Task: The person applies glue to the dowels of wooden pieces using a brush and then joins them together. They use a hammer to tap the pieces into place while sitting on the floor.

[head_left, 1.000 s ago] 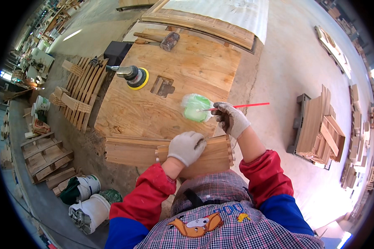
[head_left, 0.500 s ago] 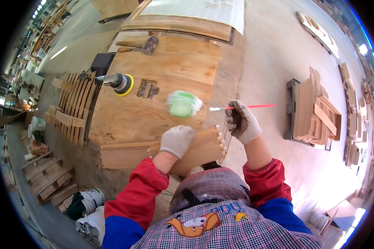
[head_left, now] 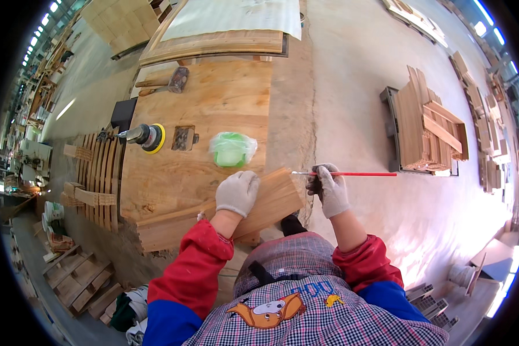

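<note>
My left hand (head_left: 237,193), in a white glove, is closed over the far edge of a wooden board (head_left: 278,199) at the near edge of the worktable (head_left: 202,98). My right hand (head_left: 330,191), in a glove stained dark at the fingers, pinches a thin paintbrush (head_left: 363,174) with a red handle. Its pale bristles point left and are at the far right corner of the board; whether they touch cannot be seen. More wood (head_left: 167,229) lies to the left, partly under my left forearm. A green container (head_left: 230,150) wrapped in clear plastic sits just beyond my left hand.
An orbital sander (head_left: 147,137) with a yellow-rimmed pad lies on the table's left, beside a rectangular cutout (head_left: 183,138). A mallet (head_left: 177,79) lies farther back. Stacked boards (head_left: 412,127) stand on the right, and a slatted pallet (head_left: 101,173) on the left.
The board has turned in my left hand, so its notched end no longer faces up. My right hand has brought the brush tip to the board's corner. The whole view has shifted.
</note>
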The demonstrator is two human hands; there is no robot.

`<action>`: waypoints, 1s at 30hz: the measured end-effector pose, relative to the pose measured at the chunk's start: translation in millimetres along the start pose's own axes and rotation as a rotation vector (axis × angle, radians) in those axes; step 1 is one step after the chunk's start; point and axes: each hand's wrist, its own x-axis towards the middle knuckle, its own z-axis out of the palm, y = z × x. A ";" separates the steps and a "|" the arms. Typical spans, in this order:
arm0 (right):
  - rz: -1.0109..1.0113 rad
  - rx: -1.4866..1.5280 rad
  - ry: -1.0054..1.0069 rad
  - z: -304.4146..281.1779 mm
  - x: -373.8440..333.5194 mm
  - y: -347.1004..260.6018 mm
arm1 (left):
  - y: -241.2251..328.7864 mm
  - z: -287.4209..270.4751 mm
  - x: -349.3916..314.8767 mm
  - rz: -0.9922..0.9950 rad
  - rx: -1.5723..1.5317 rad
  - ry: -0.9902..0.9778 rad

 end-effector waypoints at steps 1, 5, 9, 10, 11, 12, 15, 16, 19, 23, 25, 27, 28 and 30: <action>-0.001 -0.009 0.001 -0.7 1.6 2.5 | 0.1 -0.2 0.3 0.005 0.005 0.003; -0.020 -0.036 0.025 3.1 3.9 9.6 | -0.3 0.8 0.3 0.015 0.011 0.009; -0.024 -0.050 0.042 2.0 2.9 14.1 | -0.5 1.4 0.0 0.010 0.008 0.009; -0.023 -0.044 0.038 1.7 2.2 14.3 | -0.1 0.9 -0.2 0.007 0.011 0.008; -0.025 -0.018 0.035 2.6 2.2 13.7 | 0.1 0.1 0.1 0.002 0.011 -0.004; -0.027 0.007 0.033 4.1 2.0 12.9 | 0.4 -0.6 0.3 -0.002 0.012 -0.016; -0.037 0.041 0.032 9.9 1.9 11.5 | 0.2 -0.3 0.4 -0.008 0.015 -0.026; -0.041 0.045 0.032 11.2 2.1 10.8 | 0.0 -0.1 0.3 -0.009 0.017 -0.025; -0.071 0.035 0.028 11.6 2.3 7.7 | -0.5 0.1 0.4 -0.009 0.018 -0.018; -0.076 -0.006 0.004 11.7 -1.6 6.5 | 1.6 -1.8 0.9 -0.020 0.023 -0.030; -0.069 -0.032 0.010 13.6 -3.2 8.5 | 1.3 -1.4 0.7 -0.021 0.022 -0.025; -0.073 -0.049 0.021 11.2 -3.5 8.9 | 1.2 -0.8 0.8 -0.021 0.022 -0.026; -0.074 -0.057 0.027 10.5 -3.5 9.2 | 1.0 -0.8 0.8 -0.021 0.022 -0.026; -0.067 -0.076 0.039 10.7 -4.6 7.8 | 0.9 -0.9 0.7 -0.017 0.026 -0.026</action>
